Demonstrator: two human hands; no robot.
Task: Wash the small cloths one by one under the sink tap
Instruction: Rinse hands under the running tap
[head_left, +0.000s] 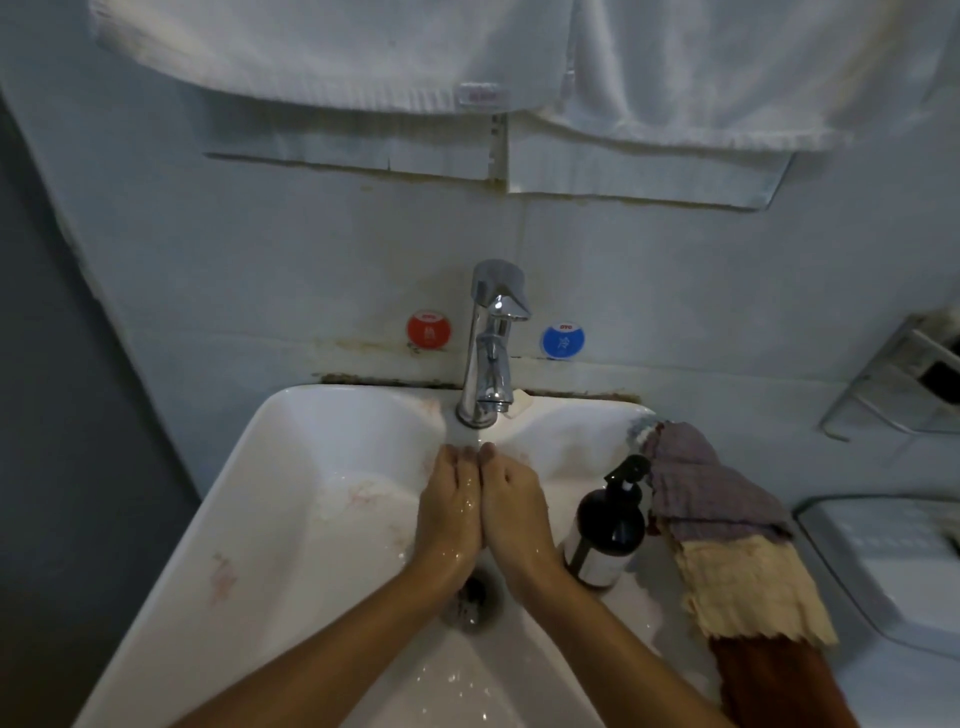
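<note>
Hands (480, 506) cupped under tap (491, 343), cloths (727, 530) on rim

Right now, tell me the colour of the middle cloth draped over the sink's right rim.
Pale yellow crinkled cloth, clearest in the head view.

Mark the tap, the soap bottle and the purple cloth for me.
tap (491, 338): head view, on the chrome body below the lever.
soap bottle (608, 525): head view, on its dark body.
purple cloth (696, 483): head view, on its middle, draped over the sink's right rim.
</note>
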